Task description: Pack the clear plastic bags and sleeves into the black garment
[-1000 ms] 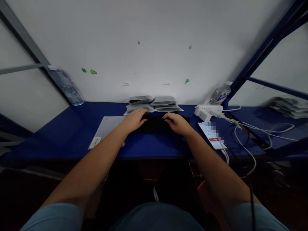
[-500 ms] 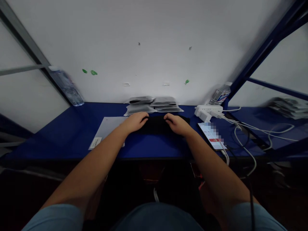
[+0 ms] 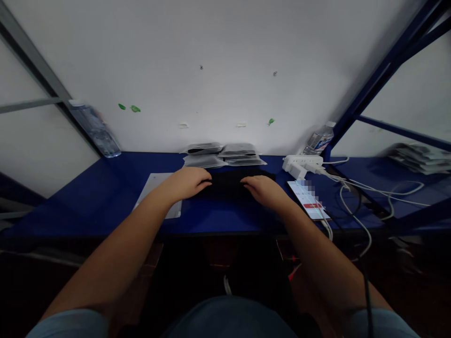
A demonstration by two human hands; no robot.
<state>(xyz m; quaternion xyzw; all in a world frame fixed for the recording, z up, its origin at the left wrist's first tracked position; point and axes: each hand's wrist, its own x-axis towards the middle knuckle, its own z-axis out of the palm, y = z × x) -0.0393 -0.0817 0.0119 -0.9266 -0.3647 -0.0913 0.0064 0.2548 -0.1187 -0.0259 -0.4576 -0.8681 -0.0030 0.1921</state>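
A black folded cloth (image 3: 226, 183) lies on the blue table (image 3: 218, 218), too dark for its kind to show. My left hand (image 3: 192, 182) pinches its left part between thumb and fingers. On the right part, my right hand (image 3: 262, 188) has its fingers closed on the near edge. Partly under my left wrist is a flat translucent plastic bag (image 3: 151, 185). Just beyond the cloth rest several filled translucent bags (image 3: 206, 162), in two stacks against the wall, with something dark inside.
A phone (image 3: 306, 199) with a lit screen lies right of my right hand, its cable attached. Behind it sit a white power strip (image 3: 303, 162) with trailing cables and a plastic bottle (image 3: 319, 140). Another bottle (image 3: 97, 129) leans at the far left. More bags (image 3: 419, 158) lie far right.
My left hand has moved slightly left and my right hand has come a little nearer to me along the cloth. The camera view has shifted slightly.
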